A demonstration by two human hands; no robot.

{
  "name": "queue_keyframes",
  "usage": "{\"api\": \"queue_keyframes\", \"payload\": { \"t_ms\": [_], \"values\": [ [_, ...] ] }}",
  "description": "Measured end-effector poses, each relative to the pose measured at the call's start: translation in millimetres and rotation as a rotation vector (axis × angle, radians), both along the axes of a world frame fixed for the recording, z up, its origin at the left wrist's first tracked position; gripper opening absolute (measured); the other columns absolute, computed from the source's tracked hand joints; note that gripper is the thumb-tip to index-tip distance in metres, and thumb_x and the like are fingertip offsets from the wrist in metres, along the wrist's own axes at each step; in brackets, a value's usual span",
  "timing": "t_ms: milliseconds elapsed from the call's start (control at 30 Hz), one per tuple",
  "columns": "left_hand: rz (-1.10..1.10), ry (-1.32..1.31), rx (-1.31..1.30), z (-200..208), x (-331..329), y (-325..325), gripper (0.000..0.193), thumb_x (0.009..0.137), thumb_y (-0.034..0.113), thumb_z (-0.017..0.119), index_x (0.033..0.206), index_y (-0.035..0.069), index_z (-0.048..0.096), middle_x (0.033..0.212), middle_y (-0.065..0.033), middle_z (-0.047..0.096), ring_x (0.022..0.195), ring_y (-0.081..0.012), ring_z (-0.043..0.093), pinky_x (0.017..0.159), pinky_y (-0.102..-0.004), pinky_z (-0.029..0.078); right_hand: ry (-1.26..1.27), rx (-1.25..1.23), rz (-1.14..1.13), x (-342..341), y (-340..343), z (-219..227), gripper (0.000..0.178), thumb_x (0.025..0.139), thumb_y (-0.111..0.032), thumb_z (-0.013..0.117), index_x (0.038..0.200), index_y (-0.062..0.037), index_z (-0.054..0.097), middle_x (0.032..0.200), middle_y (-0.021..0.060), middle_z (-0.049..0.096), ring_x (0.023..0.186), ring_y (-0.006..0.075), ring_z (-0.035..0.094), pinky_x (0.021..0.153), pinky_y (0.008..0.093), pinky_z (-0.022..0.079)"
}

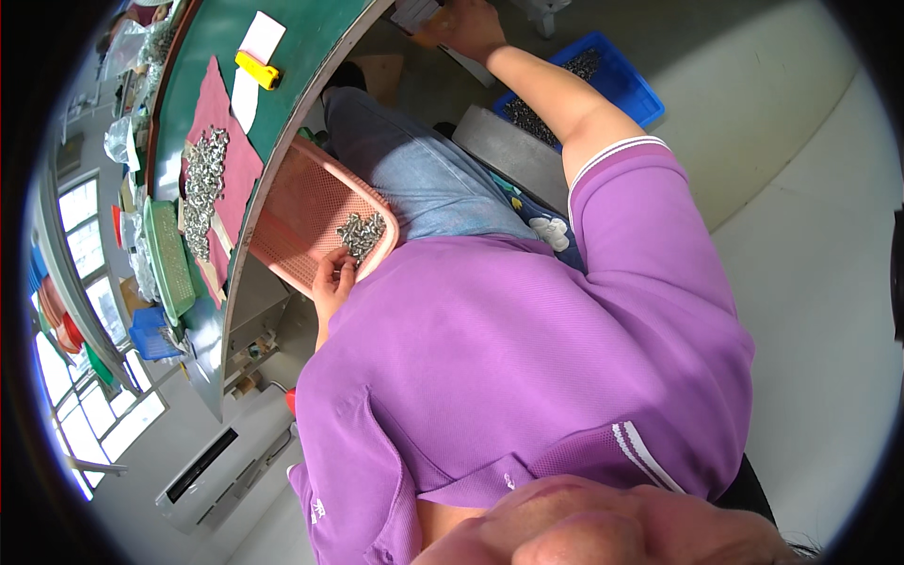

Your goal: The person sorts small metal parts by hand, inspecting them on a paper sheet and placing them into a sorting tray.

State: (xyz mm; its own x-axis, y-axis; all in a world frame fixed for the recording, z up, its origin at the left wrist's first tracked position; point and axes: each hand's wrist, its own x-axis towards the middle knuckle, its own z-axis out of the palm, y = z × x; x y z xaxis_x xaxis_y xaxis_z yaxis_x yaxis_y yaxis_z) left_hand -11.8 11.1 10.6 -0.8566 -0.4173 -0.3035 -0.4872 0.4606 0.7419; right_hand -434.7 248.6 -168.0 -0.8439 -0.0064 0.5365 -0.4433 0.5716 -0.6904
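The left hand (pixel 332 281) is at the side of the pink basket (pixel 299 209), its fingers bent and close together next to a small pile of metal parts (pixel 362 234). The fingertips are close to the pile, but I cannot tell whether they pinch a part. The pile is inside the basket, gathered at the end nearest the person's purple shirt (pixel 527 348). The basket sits beside the jeans (pixel 414 169), and the edge of the green worktop (pixel 315 38) runs along its other side.

The right hand (pixel 468 33) reaches far forward to the top of the view, its fingers curled next to a pale item (pixel 414 13) that the border partly cuts off. Whether the hand grips that item, I cannot tell. Under the right forearm is a blue tray (pixel 638 94) with dark small parts (pixel 532 122) in it, and a grey box (pixel 508 149) is just beside the tray.

On the worktop, a larger heap of shiny parts (pixel 204 193) is spread over a dark red sheet (pixel 243 160). Near the sheet, a yellow tool (pixel 257 71) lies across white paper (pixel 263 36). Farther left are a green basket (pixel 169 259) and a blue basket (pixel 151 331). Beyond the worktop, an air conditioner (pixel 200 476) and bright windows (pixel 102 306) show
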Motion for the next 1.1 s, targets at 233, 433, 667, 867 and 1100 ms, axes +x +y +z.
{"api": "queue_keyframes", "payload": {
  "t_ms": [233, 433, 667, 867, 1100],
  "values": [
    [-0.021, 0.002, -0.015, 0, -1, -1, 0.029, 0.098, 0.001, 0.058, 0.127, 0.000, 0.060, 0.101, -0.0021, 0.064, 0.086, -0.0072, 0.057, 0.078, -0.0195, 0.048, -0.303, 0.183, 0.191, -47, 25, -74, 0.065, 0.079, -0.038, 0.073, 0.136, -0.0145, 0.053, 0.137, 0.0179, 0.055, 0.124, 0.0373, 0.055, 0.103, 0.0499, 0.045],
    [0.001, 0.007, -0.020, -3, 6, -3, 0.029, 0.098, 0.001, 0.058, 0.127, 0.000, 0.059, 0.101, -0.0023, 0.063, 0.087, -0.0073, 0.058, 0.078, -0.0195, 0.048, -0.635, 0.346, 0.330, -36, 9, -98, 0.064, 0.077, -0.036, 0.076, 0.135, -0.0160, 0.056, 0.136, 0.0149, 0.059, 0.120, 0.0363, 0.059, 0.102, 0.0475, 0.046],
    [-0.010, 0.018, -0.004, -7, 5, -6, 0.029, 0.098, 0.001, 0.058, 0.127, 0.001, 0.060, 0.099, -0.0015, 0.064, 0.084, -0.0066, 0.058, 0.075, -0.0194, 0.048, -0.631, 0.614, 0.501, -23, 29, -86, 0.049, 0.081, -0.035, 0.070, 0.124, -0.0130, 0.062, 0.125, 0.0172, 0.063, 0.111, 0.0373, 0.062, 0.097, 0.0472, 0.050],
    [-0.003, 0.049, 0.015, -9, 6, -5, 0.029, 0.097, 0.001, 0.059, 0.127, 0.001, 0.060, 0.097, -0.0011, 0.063, 0.084, -0.0067, 0.057, 0.075, -0.0193, 0.048, -0.603, 0.863, 0.657, -5, 39, -69, 0.039, 0.084, -0.034, 0.065, 0.115, -0.0104, 0.068, 0.115, 0.0191, 0.067, 0.104, 0.0382, 0.065, 0.092, 0.0470, 0.052],
    [-0.005, 0.007, -0.034, -5, 7, 2, 0.029, 0.097, 0.003, 0.060, 0.126, 0.002, 0.061, 0.093, 0.0005, 0.062, 0.077, -0.0065, 0.057, 0.069, -0.0200, 0.048, -0.552, 1.127, 0.803, -12, 53, -52, 0.034, 0.088, -0.034, 0.060, 0.106, -0.0078, 0.073, 0.105, 0.0211, 0.070, 0.096, 0.0390, 0.069, 0.087, 0.0468, 0.055]
  ]
}}
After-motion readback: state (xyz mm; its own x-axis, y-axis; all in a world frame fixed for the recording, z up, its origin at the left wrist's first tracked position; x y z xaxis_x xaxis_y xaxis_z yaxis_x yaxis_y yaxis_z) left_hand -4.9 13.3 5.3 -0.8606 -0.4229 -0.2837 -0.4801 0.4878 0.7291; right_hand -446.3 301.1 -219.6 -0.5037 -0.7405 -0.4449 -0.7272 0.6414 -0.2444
